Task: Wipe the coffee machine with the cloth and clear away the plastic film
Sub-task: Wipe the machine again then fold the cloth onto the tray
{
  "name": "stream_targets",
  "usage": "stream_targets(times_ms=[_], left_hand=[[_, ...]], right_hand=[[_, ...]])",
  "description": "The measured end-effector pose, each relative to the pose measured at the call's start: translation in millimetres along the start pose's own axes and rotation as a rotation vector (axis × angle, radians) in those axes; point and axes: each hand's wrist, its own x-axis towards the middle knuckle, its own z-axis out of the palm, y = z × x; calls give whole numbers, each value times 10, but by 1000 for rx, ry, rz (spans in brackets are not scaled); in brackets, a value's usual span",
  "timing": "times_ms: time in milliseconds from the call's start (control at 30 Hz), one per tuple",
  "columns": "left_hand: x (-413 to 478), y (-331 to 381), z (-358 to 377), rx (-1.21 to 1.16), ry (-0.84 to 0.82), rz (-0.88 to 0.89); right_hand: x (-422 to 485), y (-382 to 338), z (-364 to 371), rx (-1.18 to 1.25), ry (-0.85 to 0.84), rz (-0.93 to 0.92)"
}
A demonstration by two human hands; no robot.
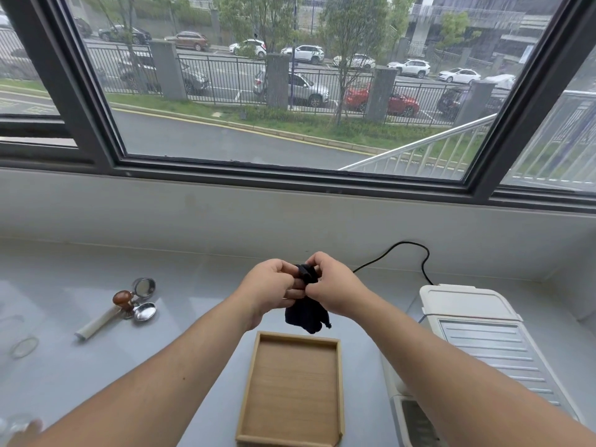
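Here, both hands hold a dark cloth (306, 312) above the counter (200, 285).

The left hand (274, 290) and right hand (333, 287) meet with fingers pinched on the bunched top of the cloth, whose lower end hangs free over the far edge of the wooden tray (292, 390). The white coffee machine (483, 337) stands at the counter's right side, its black cord (406, 253) looping behind. A portafilter (109, 312) and tamper (124, 300) lie toward the left.

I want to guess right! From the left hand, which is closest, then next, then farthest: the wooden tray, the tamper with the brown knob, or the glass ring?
From the left hand:
1. Wooden tray, just below.
2. Tamper, left.
3. Glass ring, far left.
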Motion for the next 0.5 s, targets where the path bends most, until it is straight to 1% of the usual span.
stream_targets(times_ms=[67, 167, 200, 233, 367, 433, 500], left_hand=[[14, -39, -43, 161, 39, 66], [29, -61, -152, 593, 142, 204], [33, -65, -188, 711, 145, 235], [31, -54, -222, 773, 121, 242], [12, 32, -266, 762, -31, 209], [14, 60, -252, 705, -34, 218], [22, 67, -240, 595, -22, 227]], right_hand=[[-19, -11, -26, -19, 22, -25], [-51, -35, -74, -36, 30, -55], [-62, -47, -89, -40, 24, -70], [-75, -61, -102, -32, 15, -84], [-119, -109, -154, 79, -1, -135], [-113, -115, -172, 124, 41, -150], [-89, -99, -196, 174, 105, -141]])
